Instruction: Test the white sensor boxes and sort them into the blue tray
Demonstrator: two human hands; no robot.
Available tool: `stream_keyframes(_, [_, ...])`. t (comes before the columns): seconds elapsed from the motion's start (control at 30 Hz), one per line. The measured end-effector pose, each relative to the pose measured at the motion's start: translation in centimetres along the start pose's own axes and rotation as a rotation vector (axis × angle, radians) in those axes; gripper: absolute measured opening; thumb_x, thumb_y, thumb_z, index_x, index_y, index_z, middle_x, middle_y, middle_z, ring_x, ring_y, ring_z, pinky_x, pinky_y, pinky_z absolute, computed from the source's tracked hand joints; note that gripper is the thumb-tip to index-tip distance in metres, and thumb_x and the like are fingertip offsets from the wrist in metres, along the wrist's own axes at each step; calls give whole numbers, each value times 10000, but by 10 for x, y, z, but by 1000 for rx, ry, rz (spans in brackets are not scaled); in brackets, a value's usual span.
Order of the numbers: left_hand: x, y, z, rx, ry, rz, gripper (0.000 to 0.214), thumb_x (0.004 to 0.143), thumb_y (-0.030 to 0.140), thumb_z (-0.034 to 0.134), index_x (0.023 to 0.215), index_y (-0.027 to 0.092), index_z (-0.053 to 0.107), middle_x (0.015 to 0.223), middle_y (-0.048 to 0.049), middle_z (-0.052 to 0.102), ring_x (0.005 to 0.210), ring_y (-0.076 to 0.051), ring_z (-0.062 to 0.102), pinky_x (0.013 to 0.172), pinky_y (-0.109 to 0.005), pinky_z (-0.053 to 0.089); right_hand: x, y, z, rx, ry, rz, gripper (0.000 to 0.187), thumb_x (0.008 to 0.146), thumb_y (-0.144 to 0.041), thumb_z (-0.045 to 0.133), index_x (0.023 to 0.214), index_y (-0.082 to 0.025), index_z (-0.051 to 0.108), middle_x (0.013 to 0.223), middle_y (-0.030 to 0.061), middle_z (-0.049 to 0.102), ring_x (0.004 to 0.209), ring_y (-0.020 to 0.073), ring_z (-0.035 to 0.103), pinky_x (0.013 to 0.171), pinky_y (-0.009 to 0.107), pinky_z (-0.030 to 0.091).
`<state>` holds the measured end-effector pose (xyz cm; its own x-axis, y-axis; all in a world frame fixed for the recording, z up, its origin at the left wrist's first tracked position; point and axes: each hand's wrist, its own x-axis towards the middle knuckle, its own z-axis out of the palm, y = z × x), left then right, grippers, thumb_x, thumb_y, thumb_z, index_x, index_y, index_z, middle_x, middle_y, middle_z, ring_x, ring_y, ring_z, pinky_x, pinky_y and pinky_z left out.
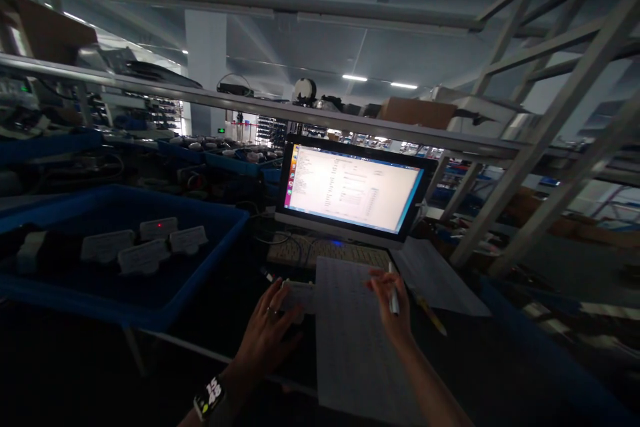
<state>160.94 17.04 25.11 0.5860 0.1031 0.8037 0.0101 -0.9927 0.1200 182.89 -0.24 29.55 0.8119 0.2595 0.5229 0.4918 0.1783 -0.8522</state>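
My left hand [267, 330] lies with fingers spread over a small white device [299, 293] on the dark bench, touching it; a ring and a wristwatch [210, 397] show. My right hand [393, 307] is closed on a white pen [393, 290] above a printed sheet of paper [350, 347] that lies in front of me. Beyond the sheet sits a keyboard [325, 252] and a lit monitor [353, 188] showing a software window.
A blue tray [200, 280] at left holds several small white devices [145, 243], one with a red light. A second sheet [435, 273] and a yellow pencil [431, 315] lie at right. Metal rack struts [540, 140] rise at right; a shelf with boxes runs overhead.
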Motion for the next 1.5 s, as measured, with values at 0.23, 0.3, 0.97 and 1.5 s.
stream_keyframes(0.23, [9, -31, 29, -26, -38, 28, 384, 729, 150, 696, 1095, 195, 587, 1439, -161, 386, 1299, -336, 426, 938, -477, 520, 36, 35, -52, 412, 209, 419, 253, 542, -432, 634, 629, -214, 542, 559, -2, 622, 455, 123, 545, 452, 251, 467])
stream_keyframes(0.3, [13, -38, 35, -35, -47, 14, 395, 726, 145, 696, 1102, 205, 590, 1455, -151, 378, 1284, -322, 452, 923, -462, 532, 38, 41, -61, 461, 204, 466, 231, 530, -397, 618, 660, -207, 594, 550, -1, 618, 446, 116, 531, 429, 239, 448])
stream_keyframes(0.97, [28, -43, 43, -29, -10, -6, 246, 777, 206, 644, 1021, 231, 621, 1422, -106, 423, 1227, -307, 502, 894, -464, 543, 25, 53, -76, 741, 248, 542, 156, 681, -339, 598, 804, -251, 635, 836, 4, 718, 647, 134, 633, 532, 250, 514])
stream_keyframes(1.5, [27, -44, 44, -30, -7, 3, 258, 788, 202, 634, 1045, 219, 625, 1423, -133, 416, 1224, -326, 503, 889, -492, 538, 24, 47, -75, 740, 222, 538, 452, 716, -668, 507, 933, -307, 672, 1196, 0, 641, 1205, 216, 497, 953, 395, 444])
